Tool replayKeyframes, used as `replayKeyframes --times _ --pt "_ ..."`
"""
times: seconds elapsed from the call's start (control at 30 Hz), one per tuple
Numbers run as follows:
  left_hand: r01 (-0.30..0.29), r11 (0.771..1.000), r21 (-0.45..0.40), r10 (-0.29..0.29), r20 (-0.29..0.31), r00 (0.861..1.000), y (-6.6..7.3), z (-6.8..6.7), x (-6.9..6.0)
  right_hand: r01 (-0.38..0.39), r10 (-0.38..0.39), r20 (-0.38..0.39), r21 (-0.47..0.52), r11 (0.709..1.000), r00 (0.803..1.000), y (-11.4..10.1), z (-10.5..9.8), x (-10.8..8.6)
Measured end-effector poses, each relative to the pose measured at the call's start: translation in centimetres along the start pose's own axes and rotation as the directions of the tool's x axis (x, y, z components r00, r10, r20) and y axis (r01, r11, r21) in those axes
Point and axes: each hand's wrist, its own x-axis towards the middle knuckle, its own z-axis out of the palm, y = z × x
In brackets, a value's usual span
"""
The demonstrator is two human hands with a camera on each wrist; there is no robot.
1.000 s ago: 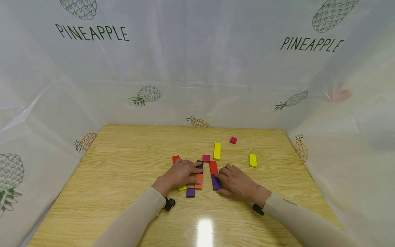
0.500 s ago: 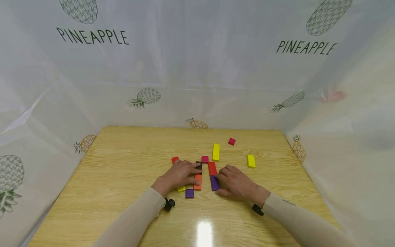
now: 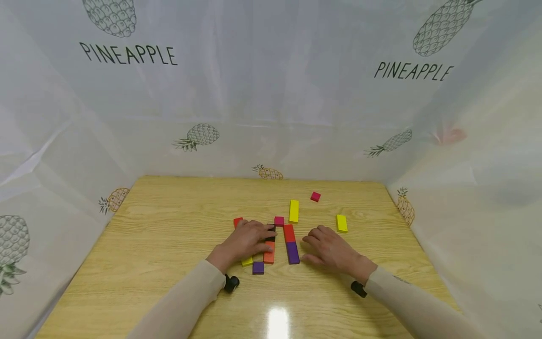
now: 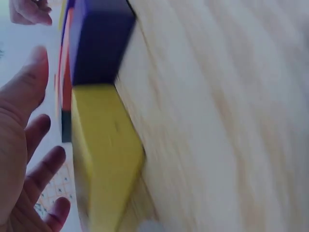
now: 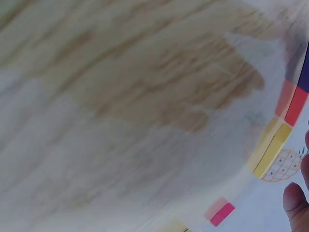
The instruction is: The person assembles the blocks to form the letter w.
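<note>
Blocks (image 3: pixel 289 233), eleven by my count, lie around the fingers: three yellow, two red, two purple, two pink, plus one black block (image 3: pixel 271 239) and one orange block (image 3: pixel 268 257) partly under the left hand (image 3: pixel 244 241), its fingers outspread and unclenched; the right hand (image 3: pixel 332 249), fingers relaxed and gripping nothing, is just beside one purple block (image 3: pixel 292 253)

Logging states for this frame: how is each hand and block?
Left hand: spread, contact unclear
Right hand: relaxed, holding nothing
Black block: partly covered
Orange block: partly covered
Inner red block: flat, uncovered
Long purple block: flat, uncovered
Small purple block: flat, uncovered
Left yellow block: partly hidden
Left red block: partly hidden
Near magenta block: uncovered
Far magenta block: lying alone
Long yellow block: lying flat
Right yellow block: lying alone
</note>
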Motion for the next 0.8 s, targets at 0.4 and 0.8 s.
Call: replayKeyframes --times 0.4,0.8 --pt "-0.077 0.992 0.099 0.080 -0.032 0.996 3.1 1.7 2.5 -0.075 0.076 0.039 -0.006 0.997 0.996 0.9 0.1 -0.4" --pt "-0.079 0.991 0.110 0.087 -0.071 0.994 4.4 2.2 3.2 -0.127 0.127 0.026 -0.004 0.992 0.992 2.7 0.3 -0.7"
